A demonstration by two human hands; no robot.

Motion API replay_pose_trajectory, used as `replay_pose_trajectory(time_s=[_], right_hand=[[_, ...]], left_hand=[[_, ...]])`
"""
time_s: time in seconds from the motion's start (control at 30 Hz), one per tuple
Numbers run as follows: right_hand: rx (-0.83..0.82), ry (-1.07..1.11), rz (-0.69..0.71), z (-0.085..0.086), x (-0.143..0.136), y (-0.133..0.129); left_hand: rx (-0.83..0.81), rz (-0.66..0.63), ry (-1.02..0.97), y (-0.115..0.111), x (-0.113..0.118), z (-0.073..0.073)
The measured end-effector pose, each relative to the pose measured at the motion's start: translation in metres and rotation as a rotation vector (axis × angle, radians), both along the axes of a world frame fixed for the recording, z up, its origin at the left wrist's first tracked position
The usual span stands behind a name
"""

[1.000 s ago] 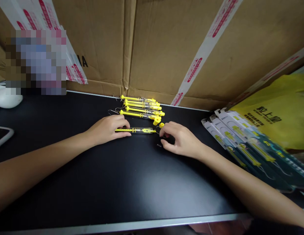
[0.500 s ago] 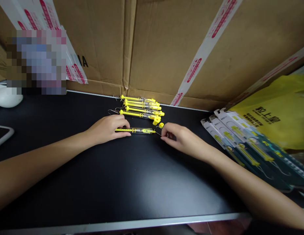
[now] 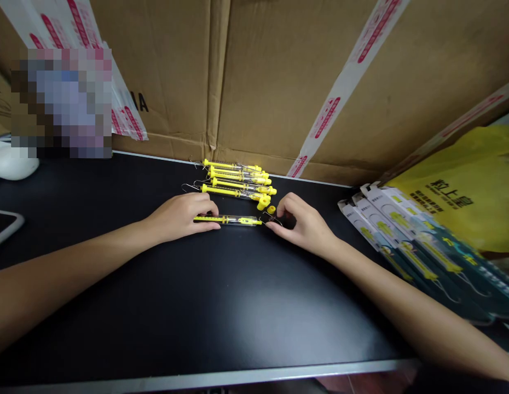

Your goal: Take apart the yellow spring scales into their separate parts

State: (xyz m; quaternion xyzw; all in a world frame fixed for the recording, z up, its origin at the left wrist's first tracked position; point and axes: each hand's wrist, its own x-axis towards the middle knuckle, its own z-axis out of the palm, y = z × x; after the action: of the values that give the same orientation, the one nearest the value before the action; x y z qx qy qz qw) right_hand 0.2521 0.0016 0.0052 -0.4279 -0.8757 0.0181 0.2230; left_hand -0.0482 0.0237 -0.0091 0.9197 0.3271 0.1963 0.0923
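Observation:
My left hand (image 3: pixel 184 216) is closed around the yellow end of a clear-tubed spring scale (image 3: pixel 238 220), which lies along the black tabletop. A small metal spring (image 3: pixel 271 219) with a thin wire hook lies just off the scale's right end. My right hand (image 3: pixel 306 219) is open beside it, thumb and index finger apart around the spring. Behind the spring are a small yellow cap (image 3: pixel 271 209) and a second yellow cap (image 3: pixel 263 202). Several more yellow spring scales (image 3: pixel 238 180) lie in a row farther back, their wire hooks pointing left.
Large taped cardboard boxes (image 3: pixel 262 82) stand along the table's back edge. At the right are several printed spring-scale packages (image 3: pixel 406 235) and a yellow bag (image 3: pixel 455 191). A white-edged device (image 3: pixel 6 227) and a white rounded object (image 3: pixel 14 160) sit at the far left.
My right hand's fingers have spread from a pinch, uncovering the small spring and hook, and the hand has shifted slightly. My left hand keeps its hold on the spring scale.

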Motion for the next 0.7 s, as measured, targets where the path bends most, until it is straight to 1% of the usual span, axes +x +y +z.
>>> replay_pose_trajectory(time_s=[0.1, 0.17, 0.23, 0.37, 0.57, 0.7], right_hand=[[-0.026, -0.121, -0.031, 0.005, 0.000, -0.002], [-0.070, -0.151, -0.039, 0.006, 0.000, -0.002], [-0.115, -0.136, -0.032, 0.005, 0.003, 0.000], [-0.161, -0.099, 0.028, 0.005, 0.010, 0.007], [-0.162, -0.089, 0.069, 0.008, 0.018, 0.015], [-0.138, -0.095, 0.069, 0.009, 0.018, 0.017]], left_hand=[[-0.014, 0.015, 0.005, 0.000, 0.000, 0.000], [-0.019, 0.018, 0.007, 0.000, 0.001, 0.001], [-0.019, 0.014, 0.005, -0.001, 0.001, 0.001], [-0.007, 0.006, -0.001, -0.001, 0.001, 0.002], [-0.006, 0.004, 0.007, -0.001, 0.000, 0.001], [-0.008, 0.007, 0.011, -0.001, 0.000, 0.001]])
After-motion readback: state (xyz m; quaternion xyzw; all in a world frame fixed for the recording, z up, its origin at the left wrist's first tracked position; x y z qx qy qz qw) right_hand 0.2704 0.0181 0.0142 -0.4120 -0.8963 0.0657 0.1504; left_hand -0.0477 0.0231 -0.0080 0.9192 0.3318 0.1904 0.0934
